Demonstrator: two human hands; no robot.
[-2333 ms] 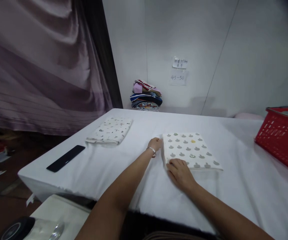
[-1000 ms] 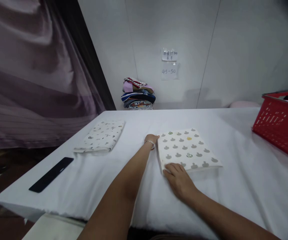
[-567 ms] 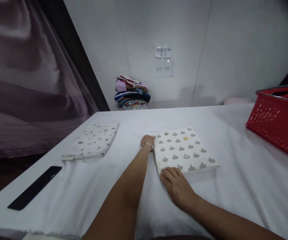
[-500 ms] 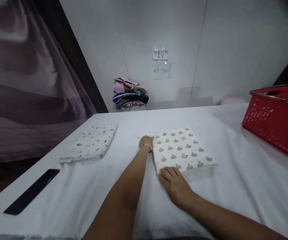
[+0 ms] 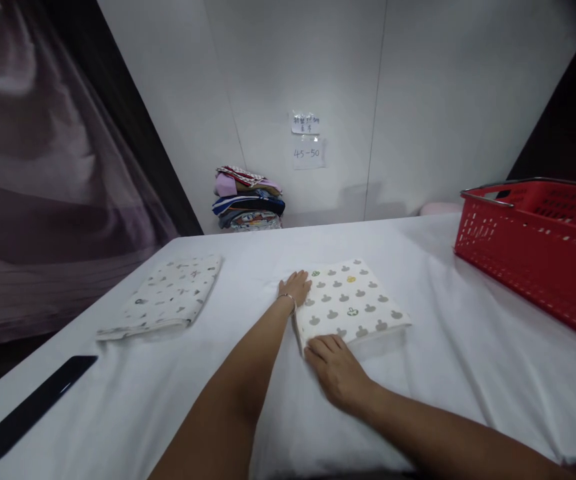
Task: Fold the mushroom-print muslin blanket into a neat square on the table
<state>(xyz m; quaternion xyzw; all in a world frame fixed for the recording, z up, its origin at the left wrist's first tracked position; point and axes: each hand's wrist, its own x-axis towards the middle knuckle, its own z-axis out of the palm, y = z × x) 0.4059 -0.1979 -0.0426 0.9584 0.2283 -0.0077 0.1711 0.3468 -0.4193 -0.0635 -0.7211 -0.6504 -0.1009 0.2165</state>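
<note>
A folded white cloth with grey mushroom-like prints, plus a few green and yellow ones, lies flat on the white-covered table. My left hand, with a bracelet at its wrist, rests on the cloth's far left corner, fingers spread. At the near left corner, my right hand has its fingers bent over the cloth's edge; the underside of that grip is hidden. Left of both hands lies a second folded white cloth with small grey prints.
A black flat strip lies at the table's left. On the right stands a red perforated basket. Beyond the far edge is a stack of folded fabrics, below paper signs on the wall. A draped curtain hangs at left.
My left hand has spread its fingers and come onto the cloth's corner from its left edge. My right hand stays at the near corner. The whole view has shifted slightly.
</note>
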